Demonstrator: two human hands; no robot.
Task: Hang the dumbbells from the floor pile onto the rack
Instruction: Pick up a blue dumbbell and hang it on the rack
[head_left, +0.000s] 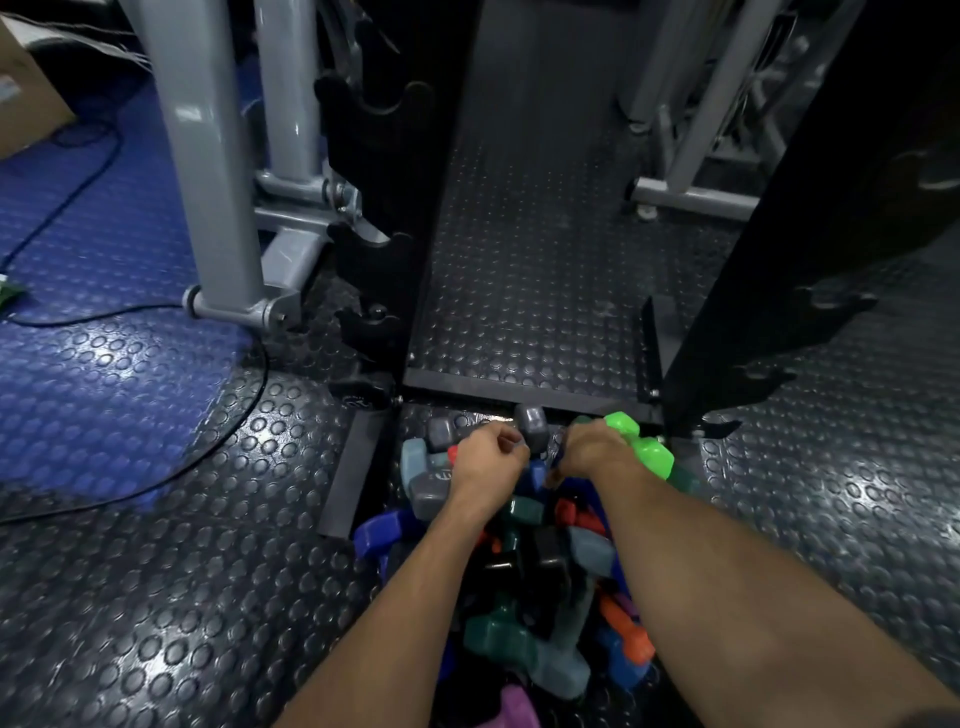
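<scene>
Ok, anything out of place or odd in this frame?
Yes: the coloured dumbbells lie jumbled on the studded rubber floor at the black rack's foot, whose visible hooks hold none. A black cable trails loose across the floor.

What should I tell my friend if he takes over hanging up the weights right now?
Left hand: grips a grey dumbbell at the top of the floor pile.
Right hand: grips a bright green dumbbell.
Rack: the hooks in view are bare.
Done: both dumbbells are grasped, neither hung.
Left: hang these two, then the rest of the pile.
</scene>
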